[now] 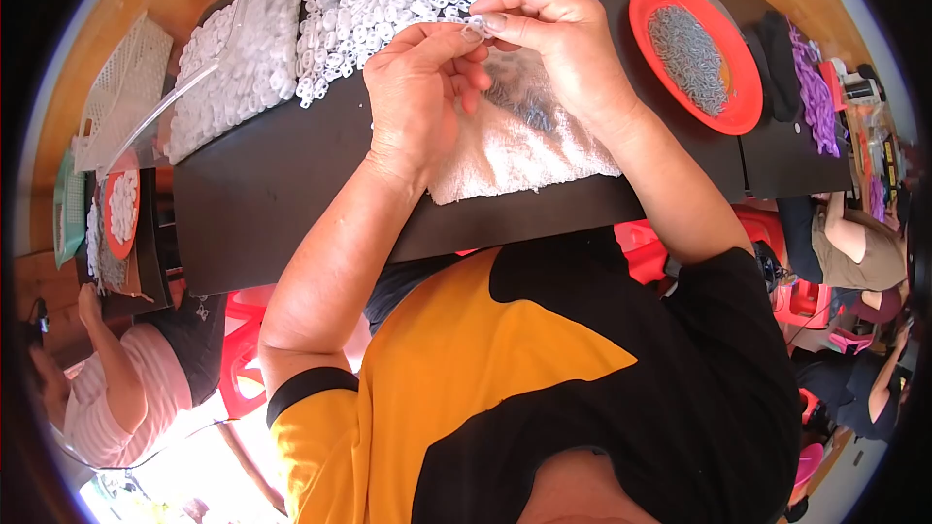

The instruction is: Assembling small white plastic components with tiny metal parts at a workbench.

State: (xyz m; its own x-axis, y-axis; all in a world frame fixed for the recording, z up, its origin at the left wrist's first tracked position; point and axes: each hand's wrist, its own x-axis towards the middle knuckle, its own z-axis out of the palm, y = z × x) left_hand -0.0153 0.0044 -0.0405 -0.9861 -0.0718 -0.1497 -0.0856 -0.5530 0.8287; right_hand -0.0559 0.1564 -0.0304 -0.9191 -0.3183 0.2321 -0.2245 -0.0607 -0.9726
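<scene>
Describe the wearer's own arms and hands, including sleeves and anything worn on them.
The left hand and right hand are gloveless, with no watch or bracelet visible. Both forearms are uncovered. The shirt has short sleeves: the left sleeve is orange-yellow with a black band at its hem; the right sleeve is black.

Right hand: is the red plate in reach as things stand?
Probably yes: the red plate lies to the right of the right hand, with nothing visible standing between. That hand holds a small white piece, though, so it likely needs freeing first.
</scene>
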